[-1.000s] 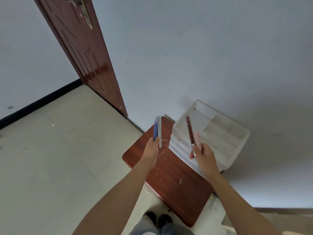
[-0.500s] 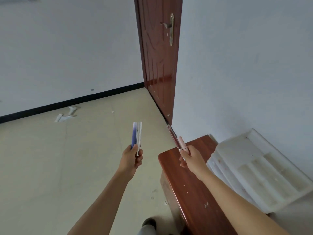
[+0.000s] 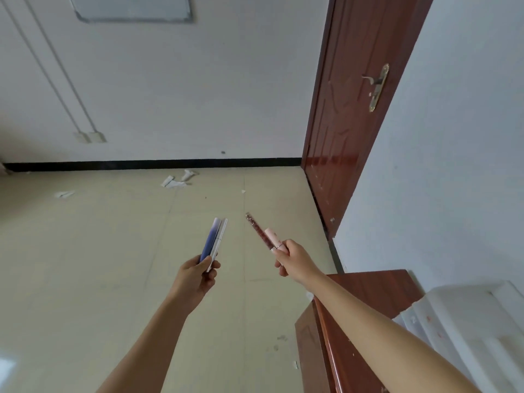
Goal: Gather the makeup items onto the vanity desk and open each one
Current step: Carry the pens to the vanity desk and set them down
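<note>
Both arms reach forward over a pale beige tiled floor. The left hand curls its fingers and thumb round the lower ends of two items held side by side: a flat blue-violet stick and a slim white tube, both pointing up and away. The right hand pinches two more items together at their lower ends: a thin dark red tube with a glittery look, and a shorter pale pink tube with a metal ring near the fingers. All four items are in the air above the floor, apart from the counter. The two hands are near one another but do not touch.

The counter is at the lower right, of glossy red-brown wood with a few small white marks; the right forearm crosses in front of it. On it, against the white wall, stands a white tray with smooth rounded walls, seen only in part. Further back, a door of similar shiny wood carries a brass handle. Crumpled paper scraps lie on the floor near a black skirting. The far wall has two small white boxes with thin conduits going up.
</note>
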`<act>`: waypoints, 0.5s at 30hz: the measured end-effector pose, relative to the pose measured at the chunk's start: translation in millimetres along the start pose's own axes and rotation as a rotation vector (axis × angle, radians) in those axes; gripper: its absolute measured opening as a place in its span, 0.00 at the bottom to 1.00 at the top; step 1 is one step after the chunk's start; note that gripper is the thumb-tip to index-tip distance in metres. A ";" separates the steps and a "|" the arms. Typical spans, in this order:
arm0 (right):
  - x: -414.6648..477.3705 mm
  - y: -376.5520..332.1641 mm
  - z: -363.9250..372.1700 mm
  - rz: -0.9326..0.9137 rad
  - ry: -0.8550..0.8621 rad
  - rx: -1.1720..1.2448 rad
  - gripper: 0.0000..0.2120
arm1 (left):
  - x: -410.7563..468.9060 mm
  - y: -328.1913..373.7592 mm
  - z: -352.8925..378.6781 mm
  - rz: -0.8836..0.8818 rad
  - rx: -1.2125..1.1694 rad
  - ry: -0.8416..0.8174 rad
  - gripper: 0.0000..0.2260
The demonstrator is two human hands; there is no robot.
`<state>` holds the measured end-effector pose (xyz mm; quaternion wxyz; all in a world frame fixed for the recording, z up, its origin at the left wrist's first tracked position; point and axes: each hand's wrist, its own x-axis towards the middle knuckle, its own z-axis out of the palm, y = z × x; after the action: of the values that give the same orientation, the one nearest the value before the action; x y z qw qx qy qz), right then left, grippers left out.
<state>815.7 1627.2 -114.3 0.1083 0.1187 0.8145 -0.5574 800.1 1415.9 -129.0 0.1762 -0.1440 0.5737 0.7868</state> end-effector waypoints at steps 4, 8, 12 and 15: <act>-7.1 -12.2 19.9 -0.007 -0.032 -0.038 0.06 | -9.3 6.1 -29.2 -0.007 0.020 0.018 0.08; -8.8 -15.0 29.4 0.012 0.016 -0.020 0.07 | -5.3 8.1 -41.0 -0.029 0.013 -0.007 0.08; -1.9 -12.8 23.2 0.042 0.061 -0.016 0.08 | 6.9 7.6 -31.0 -0.062 -0.045 -0.027 0.07; 12.7 -12.4 10.7 0.060 0.087 0.000 0.07 | 23.9 11.8 -17.8 -0.082 -0.061 -0.032 0.07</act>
<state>800.2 1613.8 -111.1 0.0893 0.1672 0.8145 -0.5484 773.9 1398.3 -134.5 0.2131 -0.1603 0.5401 0.7982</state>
